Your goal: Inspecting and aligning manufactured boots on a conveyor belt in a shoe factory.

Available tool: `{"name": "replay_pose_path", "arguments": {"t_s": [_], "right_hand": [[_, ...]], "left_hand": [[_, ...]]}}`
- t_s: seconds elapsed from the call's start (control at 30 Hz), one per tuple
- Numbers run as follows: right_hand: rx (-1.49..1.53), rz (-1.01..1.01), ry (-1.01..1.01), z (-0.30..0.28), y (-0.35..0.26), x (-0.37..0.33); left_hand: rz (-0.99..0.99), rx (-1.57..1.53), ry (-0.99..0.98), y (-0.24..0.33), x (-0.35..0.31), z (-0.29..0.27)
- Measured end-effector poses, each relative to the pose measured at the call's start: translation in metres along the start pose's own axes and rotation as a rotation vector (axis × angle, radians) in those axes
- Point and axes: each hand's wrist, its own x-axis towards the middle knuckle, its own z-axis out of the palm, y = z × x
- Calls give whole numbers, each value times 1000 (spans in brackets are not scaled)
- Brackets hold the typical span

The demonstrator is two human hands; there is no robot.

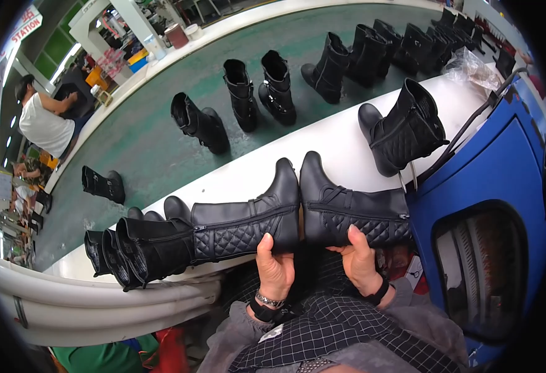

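Both hands pinching paired black boots, heels together.
Left hand [275, 266] grips left boot [235, 227], right hand [358, 261] right boot [353, 211]; either might slip off table [347, 149] edge.

The left boot [235, 227] looks like black leather, smooth with a soft shine on the foot part. Its leg has a puffy stitched diamond pattern (like a quilt) and a small metal zip. The right boot [353, 211] has the same smooth black skin, the same stitched diamonds and a strap. The surface [347, 149] is white, smooth and a bit shiny. The belt [148, 143] beside it is green, dull and a little scuffed. The machine [490, 180] has glossy blue painted metal. A crinkly clear plastic bag [472, 68] lies far off. The sleeves are soft grey cloth, the apron checked cloth.
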Motion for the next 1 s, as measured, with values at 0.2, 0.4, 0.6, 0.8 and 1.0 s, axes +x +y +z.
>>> {"name": "replay_pose_path", "arguments": {"t_s": [0.2, 0.4, 0.6, 0.8, 1.0], "right_hand": [[-23, -61, -54, 0, -4, -1], [-24, -43, -32, -8, 0, 2], [62, 3, -158, -16, -2, 4], [61, 32, -183, -18, -6, 2], [100, 8, -164, -18, -5, 3]], "left_hand": [[-16, 56, -16, -14, 0, -11], [-23, 59, -32, -16, 0, -14], [-23, 44, -29, -17, 0, -9], [-25, 64, -33, -18, 0, -11], [-52, 47, -32, -16, -2, -11]]}}
